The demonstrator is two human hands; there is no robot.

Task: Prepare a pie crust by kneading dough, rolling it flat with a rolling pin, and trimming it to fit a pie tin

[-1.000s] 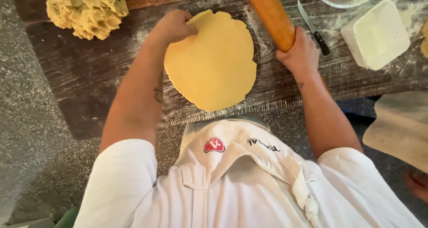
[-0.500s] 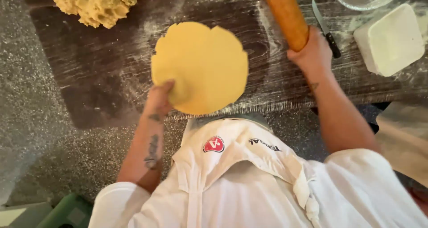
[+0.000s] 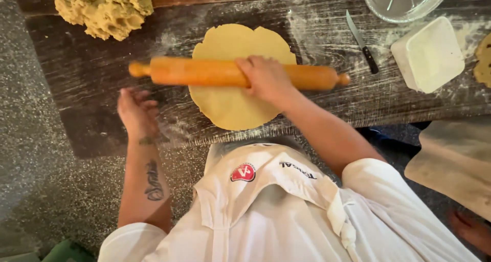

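A long orange-brown wooden rolling pin (image 3: 225, 73) lies crosswise over a flat, round sheet of yellow dough (image 3: 238, 101), which rests on a dark, flour-dusted wooden table (image 3: 92, 118) right in front of the person. The right hand (image 3: 266, 80) sits on the middle of the pin, its fingers curled over the barrel and gripping it. The left hand (image 3: 137, 112) is down on the bare table just left of the dough sheet and below the pin's left handle, fingers spread loosely and holding nothing.

Farther out, a lumpy mound of yellow crumbled dough (image 3: 105, 8) sits at the table's far left corner. To the right of the pin lie a small black-handled knife (image 3: 361, 42), a white square plastic container (image 3: 428, 55) and, at the far edge, a clear glass bowl (image 3: 404, 1).
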